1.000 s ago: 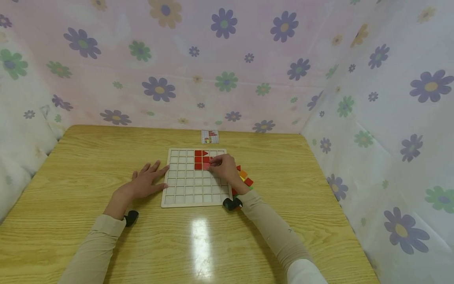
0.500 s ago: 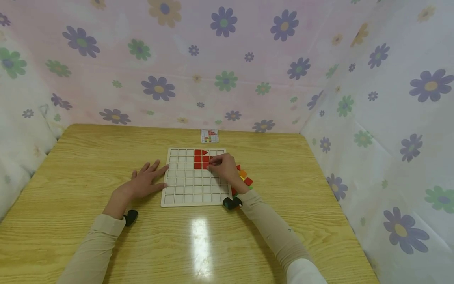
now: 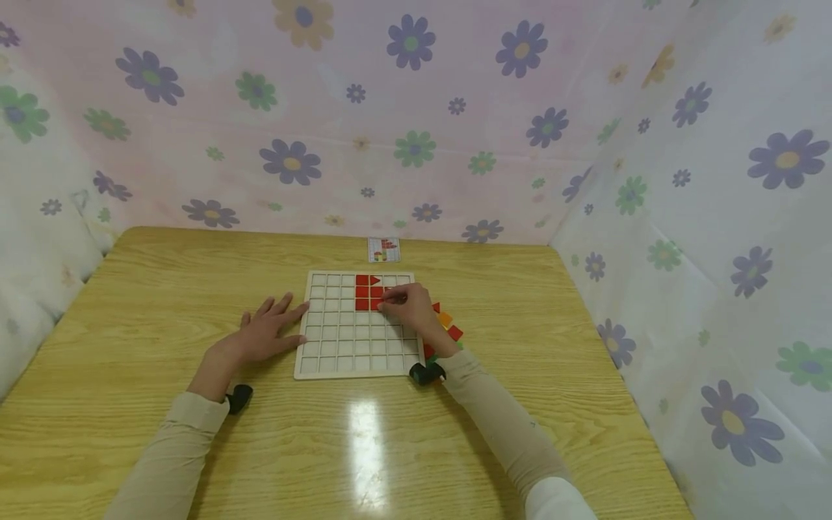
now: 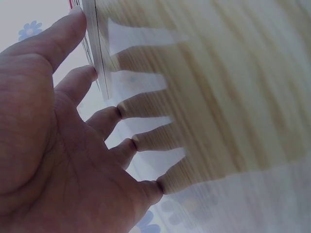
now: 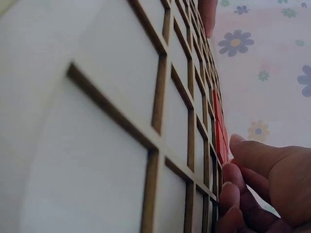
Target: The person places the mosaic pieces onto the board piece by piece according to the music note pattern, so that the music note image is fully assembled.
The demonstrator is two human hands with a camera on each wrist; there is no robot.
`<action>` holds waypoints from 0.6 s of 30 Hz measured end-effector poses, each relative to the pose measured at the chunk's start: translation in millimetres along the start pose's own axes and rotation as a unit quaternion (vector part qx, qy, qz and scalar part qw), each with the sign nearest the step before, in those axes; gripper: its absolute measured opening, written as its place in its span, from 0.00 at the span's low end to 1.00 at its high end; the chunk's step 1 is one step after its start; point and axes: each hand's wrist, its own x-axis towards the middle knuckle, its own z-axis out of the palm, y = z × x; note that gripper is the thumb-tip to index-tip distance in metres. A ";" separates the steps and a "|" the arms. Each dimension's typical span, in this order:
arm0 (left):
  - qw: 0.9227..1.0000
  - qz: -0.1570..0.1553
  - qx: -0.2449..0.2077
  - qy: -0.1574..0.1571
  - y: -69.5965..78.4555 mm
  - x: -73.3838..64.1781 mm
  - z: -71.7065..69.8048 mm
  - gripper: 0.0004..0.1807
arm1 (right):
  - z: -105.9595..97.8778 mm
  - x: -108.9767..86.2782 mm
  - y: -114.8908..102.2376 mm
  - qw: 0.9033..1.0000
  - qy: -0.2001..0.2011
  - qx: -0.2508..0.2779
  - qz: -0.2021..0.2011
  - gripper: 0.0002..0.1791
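Note:
A pale grid board lies on the table with red tiles set in several cells near its far edge. My right hand is over the board, thumb and index finger pinching the edge of a red square tile that lies level in its cell. In the right wrist view, the fingertips meet at the end of the red row. The hand hides the cells to the right. My left hand lies flat with spread fingers, index finger and thumb touching the board's left edge.
Loose red, orange, yellow and green pieces lie by the board's right edge, partly under the right wrist. A small pattern card lies beyond the board. A flowered cloth stands behind the wooden table.
The red tile at the right fingertips looked paler and shiny a second ago and now appears evenly red and level. Both hands have stayed almost in place.

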 end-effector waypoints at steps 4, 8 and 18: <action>1.000 0.000 0.003 0.001 1.0 0.4 0.2 0.39 | -6.9 0.1 3.7 0.999 -0.014 0.029 -0.030 0.10; 1.000 -0.001 0.003 0.002 -0.7 1.2 1.4 0.39 | -24.1 -0.1 6.8 0.996 -0.029 0.057 -0.067 0.12; 1.000 -0.004 0.011 0.004 2.0 0.0 0.3 0.38 | -74.6 -11.0 12.5 0.997 -0.062 -0.015 -0.045 0.13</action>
